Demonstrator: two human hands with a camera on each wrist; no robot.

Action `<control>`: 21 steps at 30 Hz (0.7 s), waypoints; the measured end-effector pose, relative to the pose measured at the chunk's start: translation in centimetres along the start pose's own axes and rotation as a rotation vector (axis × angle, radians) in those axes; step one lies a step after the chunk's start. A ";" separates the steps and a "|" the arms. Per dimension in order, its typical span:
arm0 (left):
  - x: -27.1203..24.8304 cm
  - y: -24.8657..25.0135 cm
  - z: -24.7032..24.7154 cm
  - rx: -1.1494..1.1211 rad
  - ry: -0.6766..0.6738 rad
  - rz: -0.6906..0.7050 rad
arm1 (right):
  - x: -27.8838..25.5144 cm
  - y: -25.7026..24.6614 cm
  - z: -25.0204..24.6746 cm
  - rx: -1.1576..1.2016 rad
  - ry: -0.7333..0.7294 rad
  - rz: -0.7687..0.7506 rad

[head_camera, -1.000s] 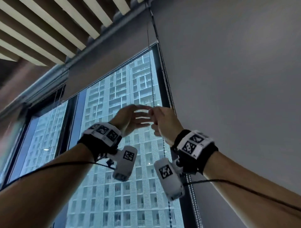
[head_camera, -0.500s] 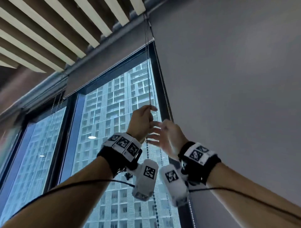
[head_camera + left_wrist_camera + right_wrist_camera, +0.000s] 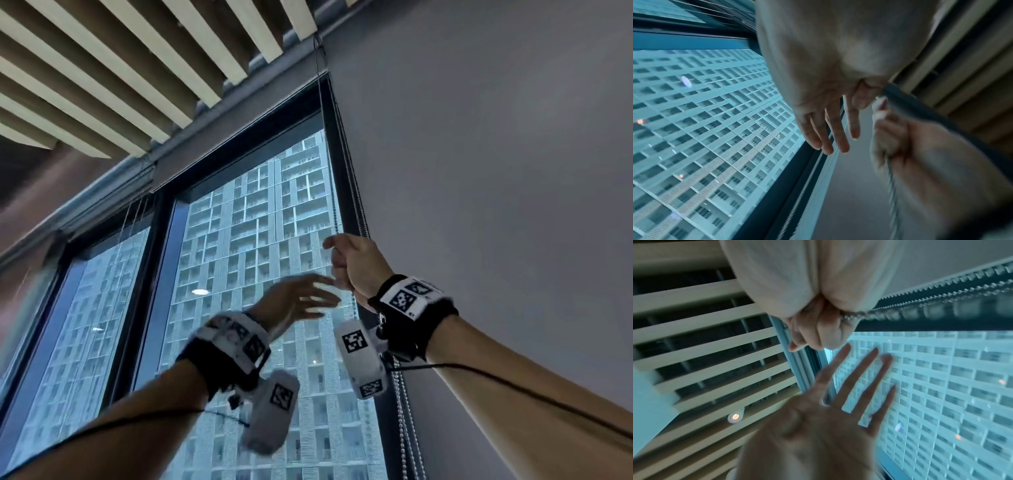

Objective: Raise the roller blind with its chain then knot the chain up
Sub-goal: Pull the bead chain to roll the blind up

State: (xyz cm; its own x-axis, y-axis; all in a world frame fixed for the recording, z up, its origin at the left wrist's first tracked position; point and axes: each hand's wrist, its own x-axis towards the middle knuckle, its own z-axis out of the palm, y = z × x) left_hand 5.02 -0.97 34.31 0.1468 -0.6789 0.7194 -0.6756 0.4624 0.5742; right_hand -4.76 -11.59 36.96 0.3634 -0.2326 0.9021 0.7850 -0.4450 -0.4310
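Note:
The bead chain (image 3: 330,178) hangs from the top right corner of the window. My right hand (image 3: 346,257) grips it in a fist, and the beads run out of that fist (image 3: 828,331) in the right wrist view. Just below and to the left, my left hand (image 3: 301,301) is blurred, fingers straight and spread, holding nothing. In the left wrist view its fingers (image 3: 828,129) stretch beside the right fist (image 3: 890,142). The roller blind (image 3: 219,116) shows only as a narrow grey band under the ceiling. More chain (image 3: 400,411) hangs below my right wrist.
A large grey surface (image 3: 479,205) fills the right side, with the chain along its left edge. Slatted ceiling beams (image 3: 137,68) run overhead. Dark window frames (image 3: 147,274) divide the glass, and a tall building (image 3: 257,240) shows outside.
The blind's lower edge has risen towards the ceiling. My left hand let go of the chain, opened and dropped; my right hand, open before, now grips the chain higher up.

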 end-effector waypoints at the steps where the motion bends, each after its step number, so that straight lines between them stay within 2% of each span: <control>1: 0.6 1.2 -0.5 -0.057 0.038 0.016 | 0.0 -0.1 0.0 -0.021 -0.003 -0.017; 6: 2.2 6.0 -0.2 -0.194 0.106 0.100 | -0.8 -0.8 0.4 0.040 0.001 -0.035; 14: 2.6 5.6 1.6 -0.134 0.170 0.221 | -1.5 0.5 1.8 0.023 -0.017 -0.041; 17: 2.6 5.0 1.0 -0.062 0.169 0.184 | -1.6 0.9 1.3 -0.090 -0.045 -0.030; 21: 1.4 2.5 0.8 0.018 0.030 0.060 | -3.9 2.7 -1.9 -0.373 -0.125 0.082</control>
State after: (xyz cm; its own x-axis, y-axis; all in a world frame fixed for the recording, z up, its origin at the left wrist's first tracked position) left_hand 2.92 -1.26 36.46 0.1272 -0.6324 0.7641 -0.6968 0.4913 0.5226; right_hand -4.97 -13.49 32.28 0.4931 -0.1836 0.8504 0.5231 -0.7184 -0.4585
